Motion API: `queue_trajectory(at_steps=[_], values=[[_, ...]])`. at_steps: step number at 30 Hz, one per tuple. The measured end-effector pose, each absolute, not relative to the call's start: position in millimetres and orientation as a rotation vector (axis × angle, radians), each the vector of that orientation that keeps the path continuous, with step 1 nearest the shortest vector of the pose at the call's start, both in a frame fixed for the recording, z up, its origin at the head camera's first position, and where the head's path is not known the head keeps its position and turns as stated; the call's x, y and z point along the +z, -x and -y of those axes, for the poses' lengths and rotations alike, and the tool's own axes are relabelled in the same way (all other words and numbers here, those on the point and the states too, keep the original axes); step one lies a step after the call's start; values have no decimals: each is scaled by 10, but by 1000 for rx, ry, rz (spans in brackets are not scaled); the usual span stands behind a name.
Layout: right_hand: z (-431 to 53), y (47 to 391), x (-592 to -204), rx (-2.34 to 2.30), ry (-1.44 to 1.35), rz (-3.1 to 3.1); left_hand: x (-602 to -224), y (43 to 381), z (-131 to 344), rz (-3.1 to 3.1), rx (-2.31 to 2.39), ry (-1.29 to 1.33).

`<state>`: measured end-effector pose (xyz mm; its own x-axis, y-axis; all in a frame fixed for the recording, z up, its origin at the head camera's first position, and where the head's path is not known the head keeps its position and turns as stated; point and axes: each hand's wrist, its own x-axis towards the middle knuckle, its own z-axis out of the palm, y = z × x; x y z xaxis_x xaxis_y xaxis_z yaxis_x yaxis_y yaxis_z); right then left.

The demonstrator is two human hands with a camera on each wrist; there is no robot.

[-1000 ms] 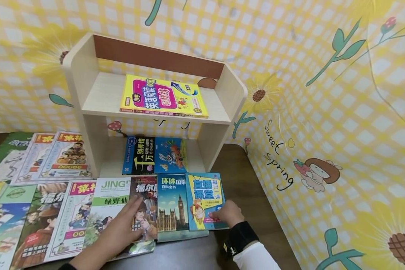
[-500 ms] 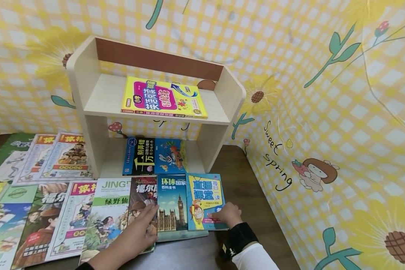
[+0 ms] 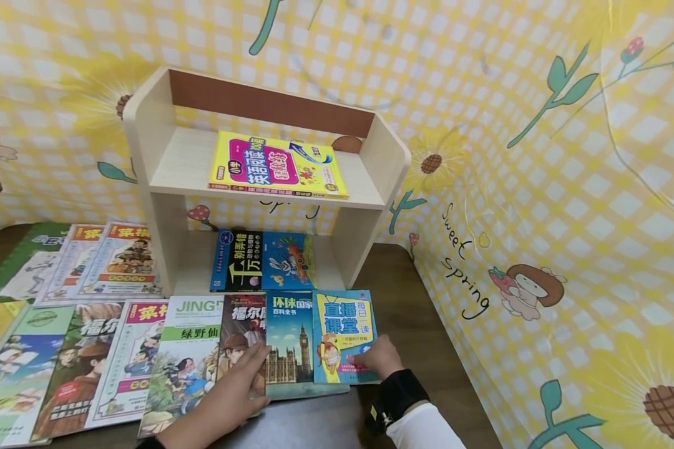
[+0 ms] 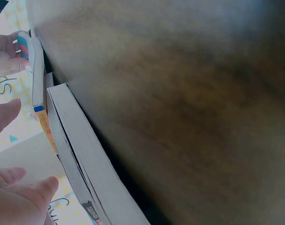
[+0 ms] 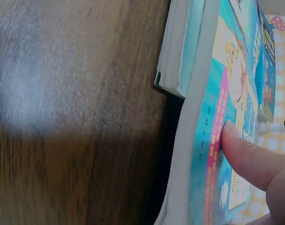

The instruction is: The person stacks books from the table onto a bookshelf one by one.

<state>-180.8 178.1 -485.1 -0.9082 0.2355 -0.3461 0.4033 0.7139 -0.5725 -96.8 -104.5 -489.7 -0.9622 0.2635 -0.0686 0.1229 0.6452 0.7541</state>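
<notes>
My right hand [image 3: 384, 358] grips the right edge of a light blue book [image 3: 328, 318] in the head view. The right wrist view shows the thumb [image 5: 247, 154] on its cover; the fingers beneath are hidden. That book overlaps a teal book with a clock tower [image 3: 304, 346], lying flat to its left. My left hand [image 3: 236, 393] rests over the lower part of a brown detective-cover book [image 3: 236, 346], its fingers extended. Beside that book lies a white and green book [image 3: 188, 349]. In the left wrist view, the left fingers [image 4: 39, 192] hover near the books' edges.
A two-tier wooden shelf [image 3: 359, 240] stands behind, with a yellow book [image 3: 281, 165] on top and a black and blue book [image 3: 283, 265] below. Several more books, including a detective book [image 3: 75, 374], cover the left table. Bare dark wood [image 3: 415, 299] shows at right, beside a patterned cloth [image 3: 511, 187].
My left hand has slid right across the brown detective book, uncovering more of the white and green book. The right hand keeps its hold on the light blue book. The view shifts slightly.
</notes>
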Motion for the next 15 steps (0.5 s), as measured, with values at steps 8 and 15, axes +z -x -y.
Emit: queue_trajectory(at_steps=[8,15], values=[[-1844,1792,-4935,-1076,-485,-2622,-4913,963,1126,-2586,1323,-366],[-1924,1752,-5030,-1405,-369,-2531,-4912,956,1186,-2616,1304,-360]])
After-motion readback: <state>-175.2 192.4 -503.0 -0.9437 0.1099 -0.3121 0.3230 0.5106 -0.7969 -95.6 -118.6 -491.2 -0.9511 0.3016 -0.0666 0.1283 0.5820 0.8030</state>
